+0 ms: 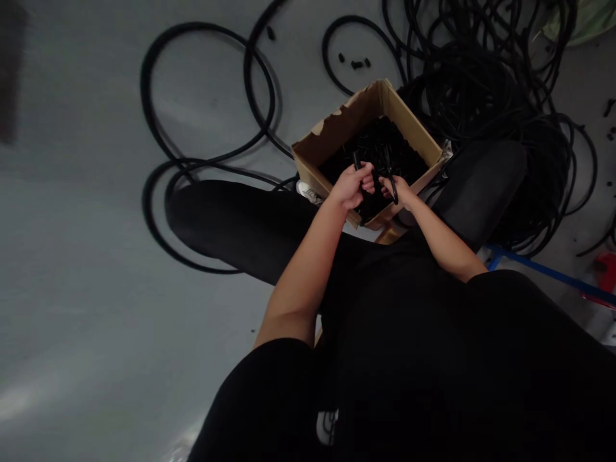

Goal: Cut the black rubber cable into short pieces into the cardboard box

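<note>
Black shirt (pixel 409 359): nearest, filling the lower part of the view, a small white logo on it.
Left hand (pixel 355 185): fingers curled around a short black piece (pixel 357 160), whose end stands up out of the fist.
Right hand (pixel 398 191): closed on a black looped handle (pixel 395 191); the rest of that tool is too dark against the box's contents to make out.
Cardboard box (pixel 411 128): open, ragged along its far left edge, set between the spread legs (pixel 231 218); both hands are over its near side.
Black pieces (pixel 380 138): heaped inside the box, walled in by its sides; single shapes are hard to tell.
White shoe (pixel 308 191): just beside the box's left corner.
Blue bar (pixel 553 268): slanting across the floor at right, near a red object (pixel 605 273).
Tangled black hose (pixel 466 90): a large pile crowding the box's right side and the right knee.
Loose hose loops (pixel 147 83): on the grey floor (pixel 86 256) at left, passing by the left knee.
Small black bits (pixel 357 65): scattered beyond the box.
Pale green material (pixel 584 22): at the far right corner.
</note>
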Motion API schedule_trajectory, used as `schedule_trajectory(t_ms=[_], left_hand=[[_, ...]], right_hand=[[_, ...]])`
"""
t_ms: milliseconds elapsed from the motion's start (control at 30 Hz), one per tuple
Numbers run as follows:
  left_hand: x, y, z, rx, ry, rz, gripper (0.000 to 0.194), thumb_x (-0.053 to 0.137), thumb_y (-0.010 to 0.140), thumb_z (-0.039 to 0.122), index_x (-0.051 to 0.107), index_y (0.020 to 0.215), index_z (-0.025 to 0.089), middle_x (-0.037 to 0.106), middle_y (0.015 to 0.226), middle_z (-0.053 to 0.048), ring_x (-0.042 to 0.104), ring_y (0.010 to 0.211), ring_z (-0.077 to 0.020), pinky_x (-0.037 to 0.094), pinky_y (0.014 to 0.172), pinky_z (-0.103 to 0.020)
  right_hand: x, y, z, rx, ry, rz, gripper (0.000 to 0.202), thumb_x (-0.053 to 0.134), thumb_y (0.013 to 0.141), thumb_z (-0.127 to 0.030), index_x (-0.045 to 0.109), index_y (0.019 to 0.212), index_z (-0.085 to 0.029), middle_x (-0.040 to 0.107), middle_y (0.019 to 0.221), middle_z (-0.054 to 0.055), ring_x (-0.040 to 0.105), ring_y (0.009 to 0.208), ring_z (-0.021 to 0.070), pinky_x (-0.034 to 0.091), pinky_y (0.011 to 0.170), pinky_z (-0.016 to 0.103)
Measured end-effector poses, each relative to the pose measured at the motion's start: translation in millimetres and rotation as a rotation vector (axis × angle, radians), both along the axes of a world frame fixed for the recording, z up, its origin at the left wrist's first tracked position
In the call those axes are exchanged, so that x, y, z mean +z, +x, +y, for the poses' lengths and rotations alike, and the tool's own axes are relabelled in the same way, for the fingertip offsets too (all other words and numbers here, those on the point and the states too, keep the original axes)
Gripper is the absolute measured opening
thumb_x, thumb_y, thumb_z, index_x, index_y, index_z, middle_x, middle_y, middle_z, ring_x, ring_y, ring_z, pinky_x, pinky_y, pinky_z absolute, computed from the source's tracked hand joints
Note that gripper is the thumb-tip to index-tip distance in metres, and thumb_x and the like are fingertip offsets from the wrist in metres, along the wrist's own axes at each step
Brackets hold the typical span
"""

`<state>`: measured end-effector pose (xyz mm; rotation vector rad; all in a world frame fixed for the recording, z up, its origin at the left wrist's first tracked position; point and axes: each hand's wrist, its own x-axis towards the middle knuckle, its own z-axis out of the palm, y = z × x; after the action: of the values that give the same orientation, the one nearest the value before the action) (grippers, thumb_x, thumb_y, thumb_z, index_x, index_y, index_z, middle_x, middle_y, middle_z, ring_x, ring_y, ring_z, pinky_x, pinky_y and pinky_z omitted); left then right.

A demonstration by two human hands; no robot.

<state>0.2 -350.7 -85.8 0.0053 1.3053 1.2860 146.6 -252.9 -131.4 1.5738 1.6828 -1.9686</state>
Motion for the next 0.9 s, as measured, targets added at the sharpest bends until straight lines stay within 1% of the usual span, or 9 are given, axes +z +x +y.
schedule_trajectory(t_ms=[67, 133, 267, 333, 433, 567, 767, 833, 900], left_hand=[[11.9, 2.2, -8.8, 0.059, 0.008, -0.009, 0.044, 0.094, 0.119, 0.039, 0.056, 0.102, 0.027, 0.034, 0.07, 0.012, 0.042, 0.055, -0.0091, 0.041, 0.059, -0.019], [14.4, 3.5, -17.3, 0.101, 0.001, 0.025, 0.044, 0.094, 0.12, 0.038, 0.056, 0.101, 0.027, 0.035, 0.069, 0.012, 0.042, 0.056, -0.0091, 0.041, 0.059, -0.02], [-1.7, 8.2, -21.5, 0.121, -0.083, 0.195, 0.042, 0.094, 0.117, 0.023, 0.057, 0.097, 0.026, 0.042, 0.066, 0.011, 0.041, 0.057, -0.0091, 0.039, 0.06, -0.021], [-12.2, 12.5, -16.7, 0.102, -0.12, 0.245, 0.043, 0.095, 0.115, 0.022, 0.057, 0.095, 0.025, 0.044, 0.066, 0.01, 0.043, 0.058, -0.0099, 0.04, 0.062, -0.023], [-21.9, 15.3, -9.7, 0.163, -0.103, 0.203, 0.047, 0.093, 0.119, 0.034, 0.054, 0.094, 0.027, 0.04, 0.067, 0.01, 0.045, 0.061, -0.0123, 0.045, 0.067, -0.025], [-22.4, 2.2, -10.3, 0.361, -0.078, 0.178, 0.053, 0.087, 0.124, 0.052, 0.049, 0.094, 0.029, 0.034, 0.069, 0.01, 0.044, 0.064, -0.0139, 0.05, 0.07, -0.025], [-11.3, -26.2, -14.6, 0.369, -0.018, 0.183, 0.056, 0.082, 0.123, 0.071, 0.056, 0.096, 0.03, 0.044, 0.072, 0.005, 0.06, 0.073, -0.0177, 0.057, 0.075, -0.027], [-11.6, -38.7, -15.1, 0.423, -0.024, 0.224, 0.057, 0.07, 0.127, 0.076, 0.054, 0.097, 0.03, 0.052, 0.077, 0.003, 0.067, 0.081, -0.0188, 0.06, 0.08, -0.027], [-16.3, -47.9, -14.6, 0.507, -0.069, 0.272, 0.053, 0.06, 0.132, 0.07, 0.051, 0.099, 0.03, 0.057, 0.08, 0.003, 0.069, 0.087, -0.0166, 0.06, 0.086, -0.025]], right_hand=[[3.8, -3.5, -6.9, -0.02, -0.037, -0.025, 0.035, 0.089, 0.123, -0.028, 0.064, 0.1, -0.022, 0.067, 0.081, -0.002, 0.063, 0.073, 0.0114, 0.054, 0.07, 0.016], [5.7, -3.6, -12.7, 0.058, -0.072, -0.036, 0.036, 0.096, 0.116, -0.022, 0.066, 0.096, -0.021, 0.069, 0.078, -0.003, 0.063, 0.071, 0.0117, 0.055, 0.069, 0.017], [3.7, 5.0, -21.0, 0.285, -0.092, -0.099, 0.036, 0.097, 0.105, -0.01, 0.068, 0.086, -0.019, 0.069, 0.072, -0.003, 0.063, 0.067, 0.0128, 0.054, 0.067, 0.019], [3.2, 10.2, -25.1, 0.325, -0.129, -0.12, 0.033, 0.09, 0.105, -0.007, 0.069, 0.083, -0.019, 0.068, 0.069, -0.003, 0.061, 0.065, 0.0126, 0.052, 0.064, 0.019], [7.2, 14.6, -31.5, 0.285, -0.297, -0.084, 0.026, 0.087, 0.106, -0.008, 0.072, 0.087, -0.018, 0.07, 0.068, 0.0, 0.063, 0.062, 0.0141, 0.051, 0.055, 0.018], [18.0, 14.4, -39.0, 0.161, -0.426, 0.015, 0.033, 0.099, 0.1, -0.009, 0.069, 0.092, -0.02, 0.072, 0.067, -0.001, 0.066, 0.057, 0.0135, 0.055, 0.052, 0.016], [31.3, 13.4, -51.1, 0.07, -0.336, 0.079, 0.045, 0.101, 0.097, 0.001, 0.063, 0.089, -0.021, 0.065, 0.066, -0.008, 0.057, 0.055, 0.0085, 0.051, 0.053, 0.013], [34.6, 13.4, -52.3, 0.02, -0.264, 0.122, 0.048, 0.101, 0.097, 0.001, 0.061, 0.085, -0.021, 0.061, 0.066, -0.009, 0.054, 0.058, 0.0074, 0.047, 0.055, 0.012], [36.6, 13.1, -51.0, -0.004, -0.211, 0.144, 0.047, 0.105, 0.097, -0.006, 0.062, 0.084, -0.021, 0.059, 0.065, -0.009, 0.052, 0.061, 0.0079, 0.042, 0.054, 0.012]])
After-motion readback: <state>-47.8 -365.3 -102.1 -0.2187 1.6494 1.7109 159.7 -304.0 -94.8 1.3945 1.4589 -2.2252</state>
